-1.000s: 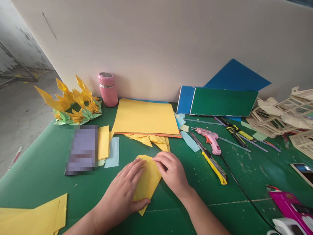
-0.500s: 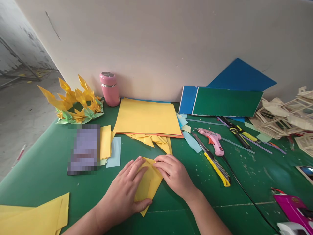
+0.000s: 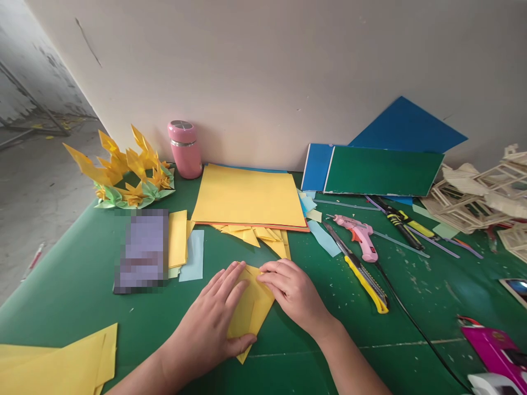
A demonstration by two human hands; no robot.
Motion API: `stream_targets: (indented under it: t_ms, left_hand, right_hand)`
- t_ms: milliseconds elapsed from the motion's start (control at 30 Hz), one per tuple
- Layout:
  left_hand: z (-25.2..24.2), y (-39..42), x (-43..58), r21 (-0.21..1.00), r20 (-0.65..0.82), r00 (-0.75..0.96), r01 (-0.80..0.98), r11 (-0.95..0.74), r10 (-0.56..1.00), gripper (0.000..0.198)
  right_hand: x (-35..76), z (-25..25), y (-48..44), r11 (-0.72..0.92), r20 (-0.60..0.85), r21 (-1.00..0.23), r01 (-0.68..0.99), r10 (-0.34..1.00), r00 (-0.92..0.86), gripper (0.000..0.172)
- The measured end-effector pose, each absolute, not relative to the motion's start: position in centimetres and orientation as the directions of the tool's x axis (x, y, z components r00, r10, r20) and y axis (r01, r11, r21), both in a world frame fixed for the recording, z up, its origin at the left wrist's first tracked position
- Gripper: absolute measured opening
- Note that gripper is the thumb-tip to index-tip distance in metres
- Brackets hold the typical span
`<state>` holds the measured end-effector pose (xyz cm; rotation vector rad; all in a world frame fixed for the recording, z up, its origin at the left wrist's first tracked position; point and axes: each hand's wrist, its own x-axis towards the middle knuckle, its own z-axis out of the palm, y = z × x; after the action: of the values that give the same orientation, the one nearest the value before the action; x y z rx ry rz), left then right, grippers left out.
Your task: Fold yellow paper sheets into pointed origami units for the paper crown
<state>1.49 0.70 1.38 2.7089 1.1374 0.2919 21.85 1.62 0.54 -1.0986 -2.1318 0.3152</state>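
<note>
A folded sheet of yellow paper (image 3: 249, 314) lies on the green table at the front middle, one corner pointing toward me. My left hand (image 3: 214, 315) rests flat on its left side, fingers stretched out and thumb apart near the lower corner. At the paper's upper right edge, my right hand (image 3: 292, 293) has its fingertips pinched together on the paper. The exact fold under those fingertips is hidden. Just beyond the hands are folded yellow paper pieces (image 3: 263, 236), partly under a stack of yellow sheets (image 3: 249, 195).
To the right lie a yellow utility knife (image 3: 366, 285), a pink glue gun (image 3: 357, 236) with its cord, and wooden frames (image 3: 465, 197). A pink flask (image 3: 185, 151) and a paper crown (image 3: 132, 175) stand at the back left. More yellow paper (image 3: 61, 362) lies front left.
Hardly anything differs. The left hand's fingers have shifted very slightly on the paper, while the right hand keeps its pinch at the same edge.
</note>
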Motion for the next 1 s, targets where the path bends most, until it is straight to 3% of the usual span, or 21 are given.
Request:
stream_targets:
  t_ms: [467, 1000]
  left_hand:
    - [0.76, 0.98, 1.37, 0.277, 0.098, 0.684, 0.679, -0.679, 0.723, 0.091]
    - [1.38, 1.51, 1.71, 0.288, 0.034, 0.694, 0.682, -0.672, 0.719, 0.084]
  right_hand:
    - [21.79, 0.67, 1.63, 0.601, 0.476, -0.507, 0.618, 0.793, -0.380, 0.022]
    - [21.84, 0.77, 1.59, 0.584, 0.440, -0.517, 0.626, 0.808, -0.391, 0.022]
